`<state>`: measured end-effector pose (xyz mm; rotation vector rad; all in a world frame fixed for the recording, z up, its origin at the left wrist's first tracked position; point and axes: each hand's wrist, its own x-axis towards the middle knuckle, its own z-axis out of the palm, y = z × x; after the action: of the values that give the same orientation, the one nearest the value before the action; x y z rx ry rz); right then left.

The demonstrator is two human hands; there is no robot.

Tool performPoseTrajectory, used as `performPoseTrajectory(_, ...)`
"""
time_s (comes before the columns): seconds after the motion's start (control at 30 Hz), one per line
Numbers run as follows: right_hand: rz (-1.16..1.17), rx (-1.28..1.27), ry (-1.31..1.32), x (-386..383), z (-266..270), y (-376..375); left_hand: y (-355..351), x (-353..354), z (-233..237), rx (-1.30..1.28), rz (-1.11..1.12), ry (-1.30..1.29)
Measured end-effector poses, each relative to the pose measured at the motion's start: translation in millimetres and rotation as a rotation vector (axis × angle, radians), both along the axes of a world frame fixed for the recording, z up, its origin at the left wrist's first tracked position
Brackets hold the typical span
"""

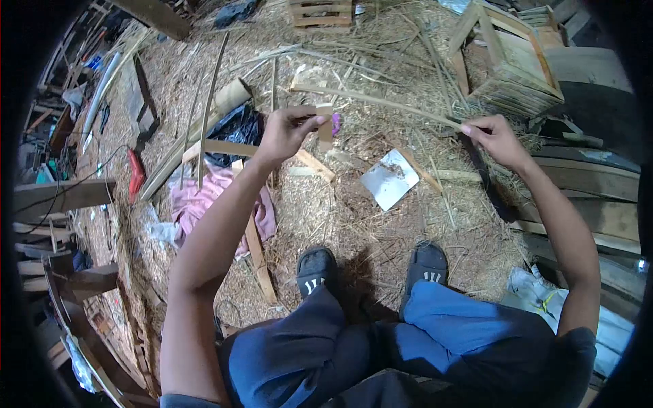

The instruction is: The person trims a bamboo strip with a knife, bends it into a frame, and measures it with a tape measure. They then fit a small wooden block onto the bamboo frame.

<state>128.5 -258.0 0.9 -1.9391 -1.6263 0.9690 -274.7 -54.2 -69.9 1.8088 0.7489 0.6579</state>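
Brown at left: pinched a short flat piece (pixel 326 141) in the left hand (pixel 280 138), lengthwise away from the body; beyond it, held a long strip (pixel 381 100) aslant, free end nearer the left hand, right end in the right hand's (pixel 498 141) narrow grip.

Below the left fingers (pixel 314 124) and right fingers (pixel 475 130), we see straw and shavings strewn over the floor (pixel 357 238); beyond the fingers we have a slatted crate (pixel 321 20), and right of them, stacked planks (pixel 590 182).

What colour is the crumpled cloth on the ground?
The cloth is pink, showing best in the head view.
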Motion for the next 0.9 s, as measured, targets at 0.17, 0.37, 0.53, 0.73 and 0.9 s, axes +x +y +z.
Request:
performPoseTrajectory(0.17, -0.027, 0.036, -0.041, 10, -15, -6, -13, -7, -24, -0.031, -0.075, 0.090)
performPoseTrajectory(0.37, -0.036, -0.025, -0.036, -1, -8, -4, -18, -7, -14, -0.049, -0.087, 0.122)
performPoseTrajectory(0.53, -0.040, -0.008, -0.016, -5, -6, 1, -14, -6, -33, -0.107, -0.088, 0.065)
performPoseTrajectory(0.73, -0.028, 0.033, -0.027, -18, -2, 7, -21, -4, -30, -0.176, -0.090, -0.008)
performPoseTrajectory(0.9, 0.023, 0.066, -0.067, -21, -7, 10, -32, 0, -40, -0.245, -0.039, -0.026)
